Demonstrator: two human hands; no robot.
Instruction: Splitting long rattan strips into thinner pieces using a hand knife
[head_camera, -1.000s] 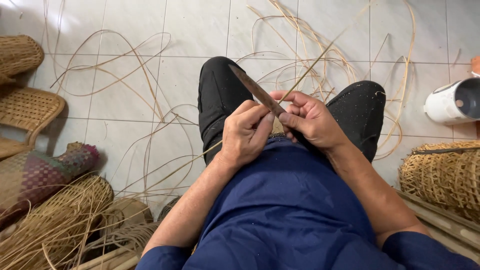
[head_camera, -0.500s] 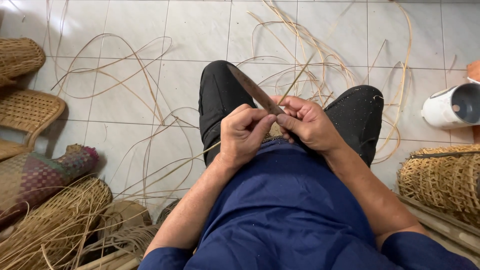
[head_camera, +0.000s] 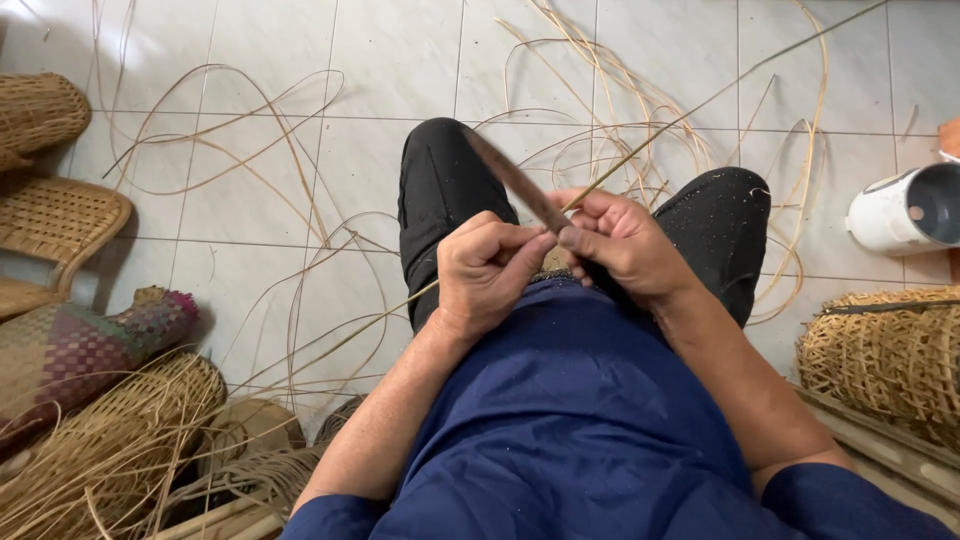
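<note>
Pale floor tiles (head_camera: 260, 40) underfoot, strewn with loose rattan strands (head_camera: 600, 120) looping across the far edge and around both black-trousered knees (head_camera: 440, 190). Toward the floor's left edge, a woven basket (head_camera: 38, 108), a flat woven tray (head_camera: 55, 220) just nearer, and a checkered purple-and-tan woven piece (head_camera: 80, 345) lying beside a heap of cane strips (head_camera: 120, 450) at the near left corner. At the right edge, a white cylindrical container (head_camera: 900, 210) on its side, mouth open to the right, and near it an open-weave basket (head_camera: 885, 355) resting on wooden slats (head_camera: 890, 445). Nothing between the camera and the work except the blue shirt (head_camera: 570, 420) filling the near middle. Over the lap, left hand (head_camera: 487, 272) curled into a fist, fingers (head_camera: 500, 235) closed round the handle of a dark knife (head_camera: 515, 180), blade slanting up and left over the left knee. Right hand (head_camera: 625, 245) just beside it, thumb tip nearly touching the left thumb, fingers pinched narrow on a long thin rattan strip (head_camera: 700, 100). Strip pressed against the blade right where the two hands meet, running from there up toward the far right corner of the floor, and in the other direction down past the left wrist toward the near left corner.
</note>
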